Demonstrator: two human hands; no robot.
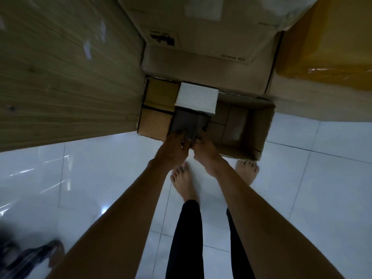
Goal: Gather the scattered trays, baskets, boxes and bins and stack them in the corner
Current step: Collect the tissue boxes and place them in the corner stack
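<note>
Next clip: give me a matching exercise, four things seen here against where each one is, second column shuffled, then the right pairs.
Things:
1. grey-and-white box
2. open carton
3. yellow box
4. wood panel

Places:
A. upper right of the view
B. on the white tile floor, by the bare feet
C. left of the view, beside the cartons
D. held by both hands over the open carton

Pairs: 1-D, 2-B, 3-A, 4-C

Readable markings: one word, upside down.
Tall cardboard box (201, 27), lower front edge: printed word "pico" beside a small round logo, seen inverted. Same box, left side: a dark printed label, its smaller lettering too blurred to read.
</note>
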